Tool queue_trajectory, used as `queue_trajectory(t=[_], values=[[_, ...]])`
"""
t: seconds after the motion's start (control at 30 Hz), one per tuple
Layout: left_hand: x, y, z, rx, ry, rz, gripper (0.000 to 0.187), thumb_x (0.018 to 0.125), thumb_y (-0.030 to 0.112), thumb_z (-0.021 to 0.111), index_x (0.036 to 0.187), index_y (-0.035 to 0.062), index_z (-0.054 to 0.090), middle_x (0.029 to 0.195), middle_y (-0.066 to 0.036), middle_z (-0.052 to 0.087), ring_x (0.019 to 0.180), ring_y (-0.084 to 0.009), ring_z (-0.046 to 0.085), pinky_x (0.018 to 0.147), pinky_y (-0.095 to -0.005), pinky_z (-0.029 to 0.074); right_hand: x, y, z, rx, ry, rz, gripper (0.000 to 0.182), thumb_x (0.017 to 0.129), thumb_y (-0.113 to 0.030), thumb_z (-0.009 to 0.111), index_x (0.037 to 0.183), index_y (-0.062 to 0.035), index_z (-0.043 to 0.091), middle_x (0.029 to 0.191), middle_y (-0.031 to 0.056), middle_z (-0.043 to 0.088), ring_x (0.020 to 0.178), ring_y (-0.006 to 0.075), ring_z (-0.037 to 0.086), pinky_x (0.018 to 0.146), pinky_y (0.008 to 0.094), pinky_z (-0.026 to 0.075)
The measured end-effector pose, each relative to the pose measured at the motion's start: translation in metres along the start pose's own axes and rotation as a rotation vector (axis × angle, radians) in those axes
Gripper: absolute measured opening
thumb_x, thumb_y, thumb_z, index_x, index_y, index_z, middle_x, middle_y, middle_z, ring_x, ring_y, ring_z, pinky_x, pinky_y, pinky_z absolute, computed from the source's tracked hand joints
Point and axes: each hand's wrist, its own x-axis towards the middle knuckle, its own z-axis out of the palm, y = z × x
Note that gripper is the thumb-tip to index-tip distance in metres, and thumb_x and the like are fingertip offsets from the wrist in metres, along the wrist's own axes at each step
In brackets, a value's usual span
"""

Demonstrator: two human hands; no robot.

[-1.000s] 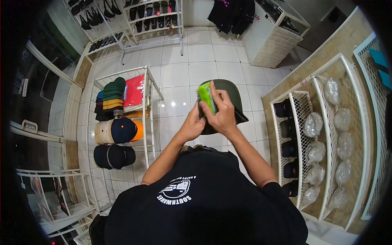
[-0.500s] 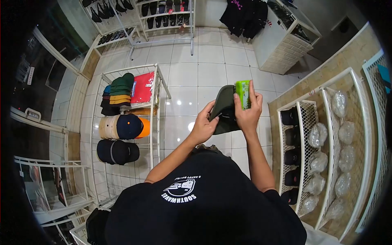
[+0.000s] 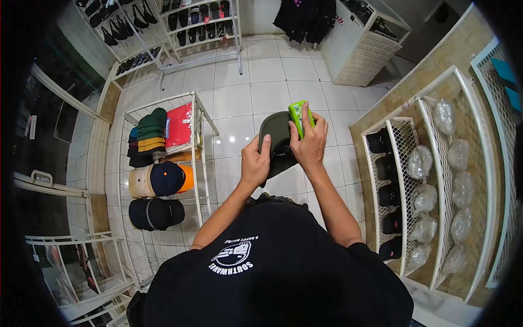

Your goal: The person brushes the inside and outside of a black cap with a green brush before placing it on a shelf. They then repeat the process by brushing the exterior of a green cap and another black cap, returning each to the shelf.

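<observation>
A dark green cap [image 3: 277, 131] is held out in front of my body. My left hand [image 3: 255, 162] grips its left side, with the thumb lying along the cap's edge. On the other side, my right hand [image 3: 309, 143] is closed round a bright green block-shaped object [image 3: 299, 117], thumb on one face and fingers on the other. The green object is at the cap's right edge, near the top. The cap's dark inside partly shows between the two hands.
A white rack [image 3: 199, 117] on the left bears stacked caps [image 3: 166, 180] and a red package [image 3: 178, 125]. To the right, white shelves [image 3: 403, 201] hold dark caps and clear plastic-wrapped bundles [image 3: 420, 162]. A brick-faced counter [image 3: 362, 60] stands behind.
Both hands, the cap and the green object have shifted left in view. The green object now tilts, and my left thumb points upward along the cap. The surroundings have shifted as the camera turned.
</observation>
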Motion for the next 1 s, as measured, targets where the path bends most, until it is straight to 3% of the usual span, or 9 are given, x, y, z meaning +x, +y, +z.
queue_trajectory(t=[0.13,0.2,0.3,0.43,0.53,0.7,0.8,0.9,1.0], values=[[-0.002,-0.003,0.001,0.012,0.02,-0.002,0.03,0.108,0.022,0.055,0.106,-0.0048,0.068,0.071,-0.004,0.061,0.069,-0.0078,0.049,0.062,-0.0295,0.046,-0.018,-0.024,0.001,0.059,-0.03,-0.282,0.065,0.089,-0.018,0.075,0.149,-0.0053,0.054,0.121,0.0278,0.057,0.107,0.041,0.056,0.094,0.048,0.046],[-0.003,0.003,-0.005,-0.032,-0.017,-0.019,0.03,0.11,0.019,0.052,0.113,-0.0062,0.069,0.091,-0.003,0.07,0.081,-0.007,0.058,0.07,-0.0257,0.049,-0.008,0.004,0.006,0.022,-0.037,-0.188,0.066,0.09,-0.02,0.074,0.15,-0.0056,0.052,0.121,0.0268,0.058,0.108,0.0407,0.055,0.095,0.0484,0.046],[-0.005,0.017,-0.003,0.138,-0.026,-0.03,0.031,0.109,0.022,0.054,0.107,-0.0053,0.068,0.073,-0.007,0.065,0.071,-0.0071,0.052,0.063,-0.0304,0.048,-0.005,0.004,0.009,0.034,0.006,-0.023,0.066,0.091,-0.023,0.074,0.151,-0.0056,0.051,0.119,0.0269,0.06,0.108,0.0412,0.055,0.094,0.0494,0.046],[-0.004,0.01,-0.001,-0.066,0.025,-0.005,0.03,0.109,0.021,0.054,0.108,-0.0057,0.069,0.077,-0.006,0.068,0.072,-0.0071,0.053,0.064,-0.0305,0.048,-0.021,-0.022,0.002,0.192,0.015,-0.238,0.06,0.092,-0.019,0.073,0.147,-0.0046,0.056,0.113,0.0256,0.061,0.106,0.0409,0.056,0.093,0.0481,0.047],[-0.011,0.017,0.0,-0.045,0.049,0.041,0.031,0.109,0.021,0.054,0.108,-0.0056,0.069,0.076,-0.005,0.067,0.071,-0.0071,0.053,0.064,-0.0304,0.048,-0.001,0.005,0.008,0.063,0.016,-0.002,0.063,0.093,-0.024,0.072,0.15,-0.0071,0.053,0.118,0.0277,0.059,0.108,0.0414,0.055,0.093,0.0499,0.046],[-0.008,0.006,-0.01,0.018,0.031,-0.057,0.032,0.109,0.021,0.054,0.11,-0.0065,0.069,0.08,-0.007,0.071,0.075,-0.0084,0.056,0.07,-0.0303,0.051,-0.031,-0.015,0.014,0.152,-0.03,-0.215,0.06,0.094,-0.022,0.07,0.148,-0.0026,0.053,0.121,0.0272,0.058,0.11,0.0422,0.054,0.095,0.0526,0.043],[-0.014,0.01,-0.013,0.059,0.04,-0.019,0.031,0.108,0.022,0.055,0.111,-0.0058,0.069,0.081,-0.01,0.072,0.074,-0.0089,0.057,0.07,-0.03,0.051,-0.013,0.013,0.014,0.048,-0.07,0.074,0.065,0.095,-0.024,0.07,0.153,-0.0043,0.049,0.123,0.0275,0.057,0.112,0.0437,0.053,0.1,0.0512,0.042],[-0.01,0.011,-0.008,0.133,0.087,0.061,0.031,0.108,0.022,0.055,0.108,-0.0063,0.069,0.079,-0.01,0.071,0.073,-0.0085,0.056,0.068,-0.0293,0.05,-0.037,-0.014,0.016,0.016,0.017,-0.175,0.061,0.096,-0.022,0.068,0.151,-0.0036,0.05,0.122,0.0274,0.057,0.11,0.0428,0.053,0.098,0.0515,0.042],[-0.013,0.011,-0.014,0.015,0.084,0.0,0.03,0.108,0.02,0.054,0.101,-0.0065,0.067,0.076,-0.005,0.066,0.072,-0.007,0.052,0.065,-0.029,0.047,-0.046,0.003,0.016,0.045,-0.074,-0.112,0.064,0.094,-0.022,0.071,0.152,-0.0043,0.05,0.122,0.0282,0.056,0.11,0.0427,0.053,0.099,0.052,0.042]])
